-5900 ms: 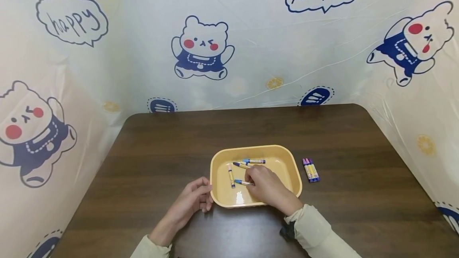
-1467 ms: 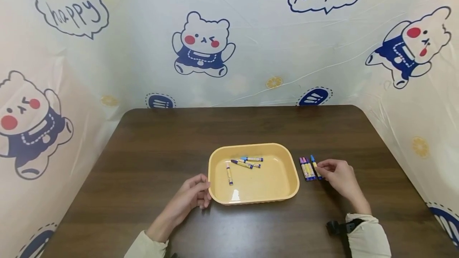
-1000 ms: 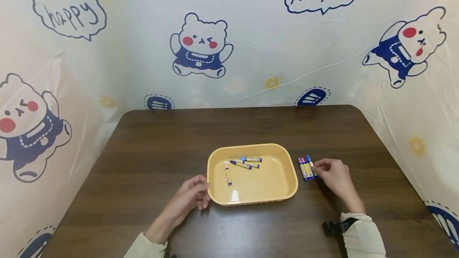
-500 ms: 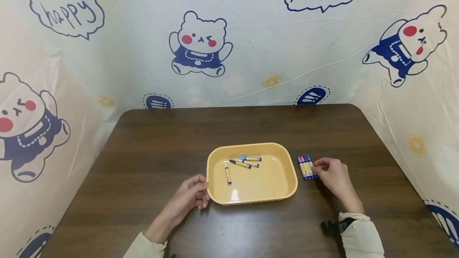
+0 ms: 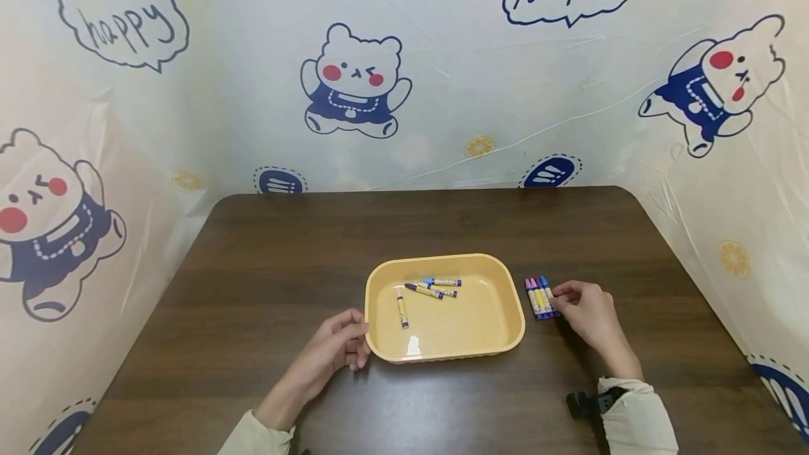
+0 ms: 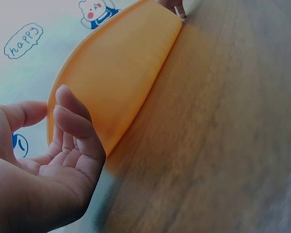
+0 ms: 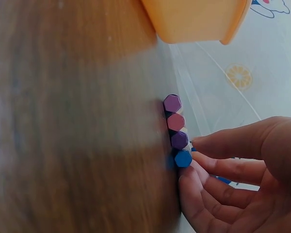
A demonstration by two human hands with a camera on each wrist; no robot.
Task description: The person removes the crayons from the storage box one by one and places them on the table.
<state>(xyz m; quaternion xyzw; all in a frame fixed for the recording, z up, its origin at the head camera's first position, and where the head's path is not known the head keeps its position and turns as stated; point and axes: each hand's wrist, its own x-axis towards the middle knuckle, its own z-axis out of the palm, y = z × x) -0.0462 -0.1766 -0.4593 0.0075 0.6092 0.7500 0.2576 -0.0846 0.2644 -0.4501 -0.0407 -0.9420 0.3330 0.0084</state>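
Observation:
At the left end of a yellow plastic tray (image 5: 470, 325), my left hand (image 5: 330, 344) holds the rim, thumb at the edge and curled fingers against the outer wall. Right of the tray, several crayons (image 5: 534, 298) lie side by side in a neat row, pink, purple and blue tips pointing away. My right hand (image 5: 590, 316) pinches the blue crayon (image 7: 183, 158) at the row's right end, flush against the purple crayon (image 7: 180, 140). Inside the tray lie a pale-tipped crayon (image 5: 402, 309), a dark-tipped crayon (image 5: 423, 291) and a light-blue-tipped crayon (image 5: 445, 282), with another partly underneath.
The dark brown wooden table (image 5: 303, 244) extends around the tray on all sides. A pale curtain (image 5: 442, 111) printed with bears surrounds its back and sides. A black strap mount (image 5: 584, 404) sits at my right cuff.
My right hand has carried the blue crayon out of the tray to the row, then slid it leftward against the purple crayon. In the last half second almost nothing moves; my left hand stays at the rim.

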